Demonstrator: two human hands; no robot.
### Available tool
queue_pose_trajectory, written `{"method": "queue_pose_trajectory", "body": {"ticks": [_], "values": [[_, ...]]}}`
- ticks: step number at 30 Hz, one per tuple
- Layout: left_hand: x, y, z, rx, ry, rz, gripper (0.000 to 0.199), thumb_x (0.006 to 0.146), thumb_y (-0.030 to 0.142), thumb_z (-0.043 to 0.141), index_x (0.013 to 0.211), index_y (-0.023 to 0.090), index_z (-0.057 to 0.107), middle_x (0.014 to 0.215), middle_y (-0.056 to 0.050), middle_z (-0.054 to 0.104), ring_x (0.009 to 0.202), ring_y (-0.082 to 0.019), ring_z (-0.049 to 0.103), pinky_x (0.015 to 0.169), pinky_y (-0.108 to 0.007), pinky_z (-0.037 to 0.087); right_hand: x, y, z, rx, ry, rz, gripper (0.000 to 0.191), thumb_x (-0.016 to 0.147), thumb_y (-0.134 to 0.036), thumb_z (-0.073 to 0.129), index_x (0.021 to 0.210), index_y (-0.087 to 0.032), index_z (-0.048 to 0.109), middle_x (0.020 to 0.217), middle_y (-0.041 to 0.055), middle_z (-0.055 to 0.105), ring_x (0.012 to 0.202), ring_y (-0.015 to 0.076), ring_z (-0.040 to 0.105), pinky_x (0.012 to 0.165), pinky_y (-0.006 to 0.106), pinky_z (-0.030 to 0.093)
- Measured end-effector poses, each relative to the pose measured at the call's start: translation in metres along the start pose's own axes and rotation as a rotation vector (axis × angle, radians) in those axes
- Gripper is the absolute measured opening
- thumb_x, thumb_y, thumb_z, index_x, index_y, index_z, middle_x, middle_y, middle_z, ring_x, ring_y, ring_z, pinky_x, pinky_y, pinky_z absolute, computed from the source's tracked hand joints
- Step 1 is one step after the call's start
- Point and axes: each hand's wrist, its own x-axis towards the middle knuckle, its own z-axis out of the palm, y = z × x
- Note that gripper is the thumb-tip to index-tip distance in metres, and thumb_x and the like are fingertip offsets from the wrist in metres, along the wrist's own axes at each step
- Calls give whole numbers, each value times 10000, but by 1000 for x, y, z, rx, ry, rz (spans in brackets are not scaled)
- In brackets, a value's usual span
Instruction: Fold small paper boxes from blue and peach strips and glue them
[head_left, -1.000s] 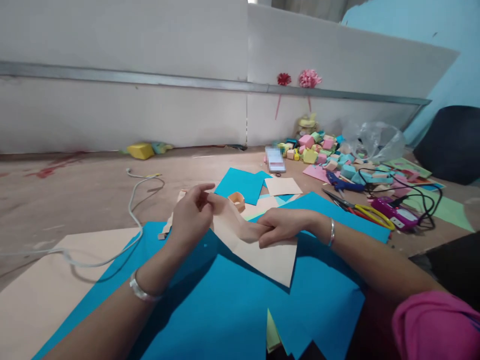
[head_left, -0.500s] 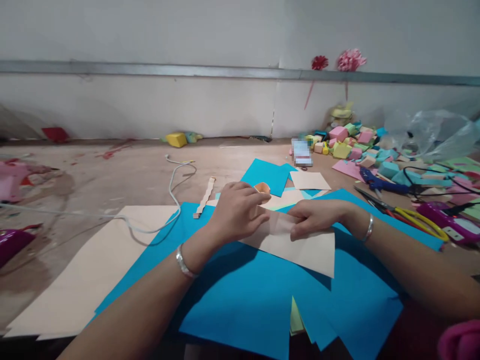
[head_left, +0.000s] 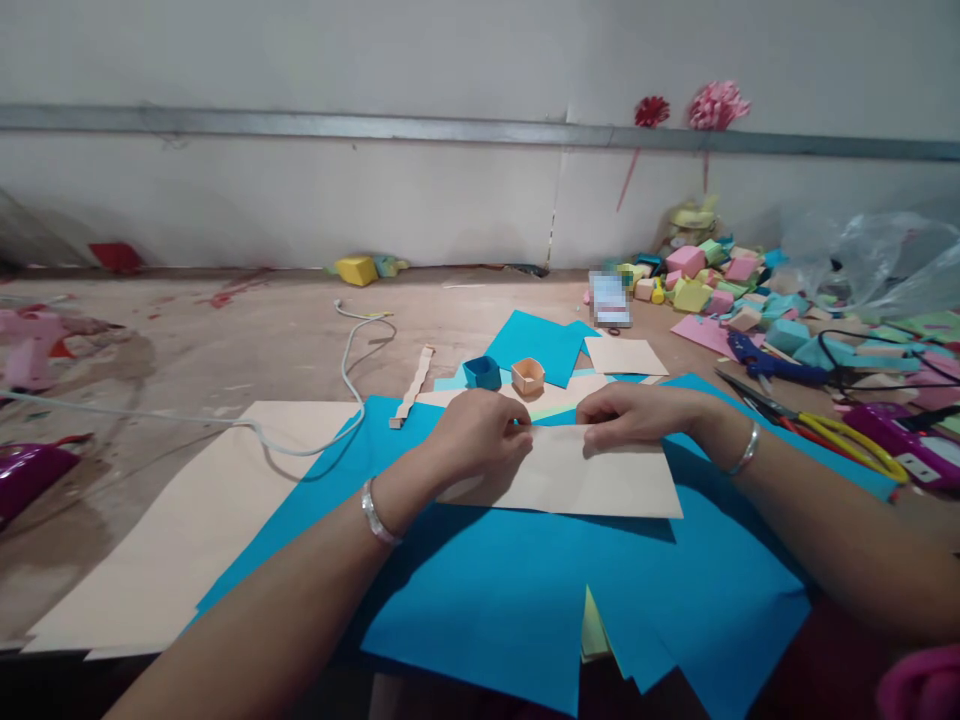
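A cream sheet of paper (head_left: 570,480) is held by its far edge above large blue sheets (head_left: 480,590). My left hand (head_left: 480,430) pinches that edge near its left part, thumb and fingers closed. Farther right, my right hand (head_left: 637,415) grips the same edge, its fingertips curled over it. Just beyond my hands stand a small blue paper ring (head_left: 481,372) and a small peach paper ring (head_left: 528,376). A wavy peach paper strip (head_left: 412,390) lies to the left of them.
Scissors with yellow handles (head_left: 847,440), a blue glue gun (head_left: 772,362) and a purple device (head_left: 907,440) lie right. Behind them are many small paper boxes (head_left: 742,275). A white cable (head_left: 300,455) crosses cream sheets (head_left: 187,520) at left. A phone (head_left: 610,299) lies farther back.
The cream sheet has turned so its near edge lies almost level, and its left part has come down and left. My left hand moved slightly, uncovering the blue ring.
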Motion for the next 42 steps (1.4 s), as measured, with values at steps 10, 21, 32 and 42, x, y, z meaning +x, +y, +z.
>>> {"method": "queue_pose_trajectory", "body": {"ticks": [10,21,32,42], "values": [[0,-2,3,-12,8,-13,231,820,302,569,831,198,774,718,-52,710,634,-177,567,559,-291,275,0,5,0,4,51,6,276,861,-425,591,782,-162,612,721,-22,528,640,104,432,565,237,336],[0,1,-1,-97,-65,-31,276,730,468,739,793,200,752,702,-33,678,627,-160,557,543,-287,265,3,4,6,-112,48,-31,271,819,-449,646,754,-186,656,698,-18,593,649,123,489,567,244,339],[-1,2,1,-98,-64,-32,208,699,378,737,804,199,745,731,-40,685,628,-160,560,541,-279,289,-12,15,-12,-297,1054,129,383,915,-328,471,1204,-165,661,810,71,670,683,201,573,650,329,409],[0,-1,3,-79,-70,-23,202,685,356,759,824,209,747,758,-38,700,665,-189,598,548,-284,305,-18,45,-47,-682,708,-50,343,952,-219,432,1219,-197,647,1177,127,686,1077,239,634,868,353,494]]}}
